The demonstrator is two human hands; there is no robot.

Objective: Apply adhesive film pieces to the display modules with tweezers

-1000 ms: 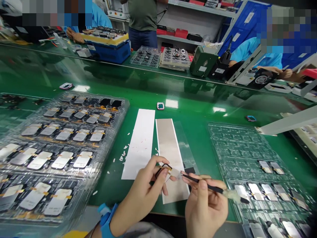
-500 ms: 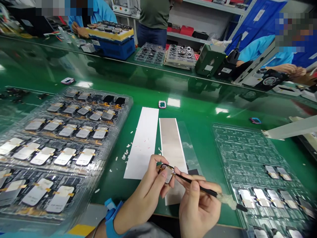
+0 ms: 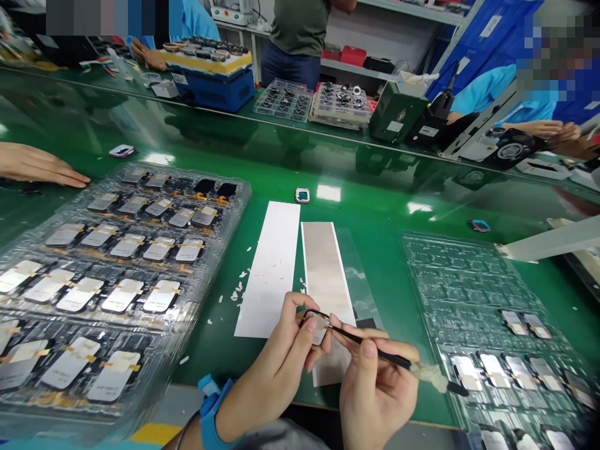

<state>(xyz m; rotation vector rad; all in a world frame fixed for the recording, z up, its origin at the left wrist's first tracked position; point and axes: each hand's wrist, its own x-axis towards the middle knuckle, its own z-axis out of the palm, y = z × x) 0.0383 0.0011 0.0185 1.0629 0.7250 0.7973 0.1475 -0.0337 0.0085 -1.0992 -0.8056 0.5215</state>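
My left hand (image 3: 281,356) is closed round a small watch screen module (image 3: 320,331), its silvery back turned up and its dark rim pinched between thumb and fingers. In my right hand (image 3: 377,387) is a pair of black tweezers (image 3: 391,358), wrapped in pale tape near the rear end. Their tip meets the module's right edge, beside my left fingertips; the exact contact is too small to make out. Below the hands lies a grey-brown strip sheet (image 3: 325,269) with white edges. To its left is a white paper strip (image 3: 274,269) with tiny reddish slivers on it.
A clear tray of screen modules (image 3: 225,250) fills the left; another clear tray (image 3: 422,294) with several modules stands right. White scraps (image 3: 237,290) litter the green table. Small watch cases (image 3: 302,195) lie beyond. A co-worker's hand (image 3: 42,165) reaches in from the left.
A co-worker's hand has come in at the left edge. The small watch cases on the green surface have shifted slightly left. My hands, the module and the tweezers have hardly moved.
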